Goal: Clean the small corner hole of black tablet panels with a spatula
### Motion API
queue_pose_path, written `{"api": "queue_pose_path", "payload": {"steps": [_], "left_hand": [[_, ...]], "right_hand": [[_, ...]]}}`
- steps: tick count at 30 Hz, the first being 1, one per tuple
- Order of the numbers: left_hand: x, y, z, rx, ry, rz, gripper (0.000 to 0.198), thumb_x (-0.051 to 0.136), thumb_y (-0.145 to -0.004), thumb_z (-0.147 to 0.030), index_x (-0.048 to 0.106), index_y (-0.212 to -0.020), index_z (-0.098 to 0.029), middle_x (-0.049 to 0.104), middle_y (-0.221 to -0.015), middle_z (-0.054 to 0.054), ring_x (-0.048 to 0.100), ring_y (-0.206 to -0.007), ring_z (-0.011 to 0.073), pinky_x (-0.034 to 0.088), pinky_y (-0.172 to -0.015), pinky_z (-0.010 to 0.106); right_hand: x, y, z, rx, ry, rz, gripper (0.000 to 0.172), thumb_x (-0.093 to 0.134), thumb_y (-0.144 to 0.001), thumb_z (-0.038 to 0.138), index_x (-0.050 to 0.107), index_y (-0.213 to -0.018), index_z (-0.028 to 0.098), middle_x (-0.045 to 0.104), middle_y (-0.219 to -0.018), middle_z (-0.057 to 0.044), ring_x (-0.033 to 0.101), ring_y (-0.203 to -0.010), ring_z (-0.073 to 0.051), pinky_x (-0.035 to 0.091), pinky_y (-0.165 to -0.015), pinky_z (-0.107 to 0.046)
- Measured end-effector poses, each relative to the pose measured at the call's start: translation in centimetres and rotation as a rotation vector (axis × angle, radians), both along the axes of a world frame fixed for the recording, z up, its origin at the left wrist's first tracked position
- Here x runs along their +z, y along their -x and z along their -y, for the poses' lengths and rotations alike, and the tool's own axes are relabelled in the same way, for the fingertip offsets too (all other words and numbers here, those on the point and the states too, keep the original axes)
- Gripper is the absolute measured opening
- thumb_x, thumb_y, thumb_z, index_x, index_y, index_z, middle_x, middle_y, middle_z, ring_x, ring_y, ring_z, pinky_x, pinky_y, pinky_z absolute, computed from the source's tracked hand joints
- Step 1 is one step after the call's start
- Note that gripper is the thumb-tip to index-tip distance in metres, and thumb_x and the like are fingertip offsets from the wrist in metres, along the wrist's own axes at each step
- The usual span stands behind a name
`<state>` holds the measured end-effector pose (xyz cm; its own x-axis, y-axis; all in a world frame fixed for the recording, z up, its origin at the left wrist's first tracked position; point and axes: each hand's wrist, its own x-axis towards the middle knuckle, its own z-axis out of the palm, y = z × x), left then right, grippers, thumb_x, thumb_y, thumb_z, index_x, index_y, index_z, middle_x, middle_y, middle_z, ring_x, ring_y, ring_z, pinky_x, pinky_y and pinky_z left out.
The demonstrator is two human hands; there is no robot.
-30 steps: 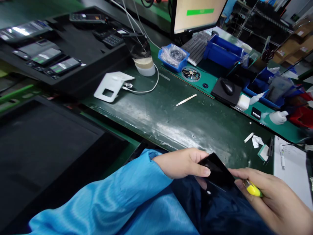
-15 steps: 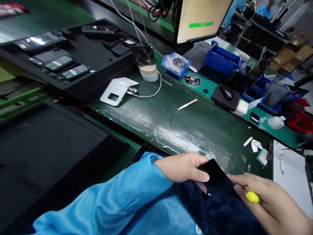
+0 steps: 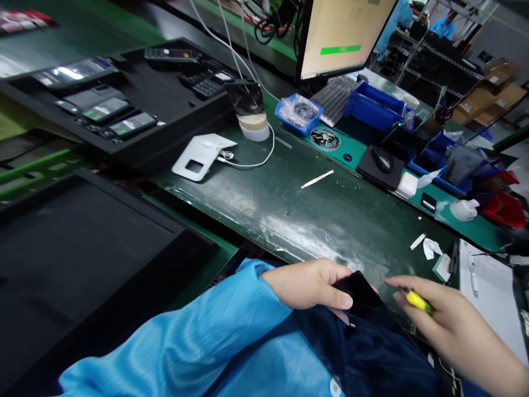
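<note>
My left hand (image 3: 316,285), in a blue sleeve, is closed on a flat black device with a glossy face (image 3: 360,295), its thumb lying over the near edge. The device tilts above dark blue cloth (image 3: 359,353) at the front of the bench. To its right, my right hand (image 3: 440,317) is closed around a small tool with a yellow-green handle (image 3: 418,301); the fingers hide its working end. A gap shows between this hand and the device.
On the green bench (image 3: 264,198) lie a white stand (image 3: 200,157) with a cable and a thin pale stick (image 3: 317,179). Black trays (image 3: 136,132) with handheld devices stand left. Paper with a pen (image 3: 491,298) lies right. A monitor (image 3: 347,33) and blue bins (image 3: 374,105) stand behind.
My right hand has moved to the right, away from the black device, with the yellow-green-handled tool still in it. My left hand and the device have hardly moved.
</note>
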<state>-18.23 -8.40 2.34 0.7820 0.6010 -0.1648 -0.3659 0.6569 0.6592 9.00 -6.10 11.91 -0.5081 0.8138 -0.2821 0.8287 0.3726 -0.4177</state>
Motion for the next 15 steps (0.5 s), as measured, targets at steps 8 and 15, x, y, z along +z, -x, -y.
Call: {"api": "queue_pose_path", "payload": {"steps": [8, 15], "left_hand": [[0.2, 0.1, 0.4, 0.018, 0.044, 0.009, 0.054, 0.095, -0.070, -0.042, 0.079, -0.117, -0.019, 0.076, -0.096, 0.002, 0.070, -0.081, 0.0138, 0.059, -0.073, 0.023], [-0.1, 0.3, -0.1, 0.050, 0.016, -0.021, 0.046, 0.095, -0.070, -0.043, 0.081, -0.106, -0.018, 0.078, -0.092, 0.002, 0.071, -0.081, 0.0151, 0.057, -0.078, 0.025]], "right_hand": [[-6.7, -1.4, -6.1, -0.343, -0.153, -0.227, 0.056, 0.056, -0.098, 0.052, 0.056, -0.142, 0.017, 0.069, -0.127, -0.016, 0.072, -0.102, -0.024, 0.061, -0.088, -0.040], [-6.8, -3.2, -2.6, -0.406, -0.019, -0.240, 0.050, 0.058, -0.099, 0.055, 0.061, -0.141, 0.029, 0.066, -0.141, -0.010, 0.061, -0.132, -0.029, 0.051, -0.112, -0.051]]}}
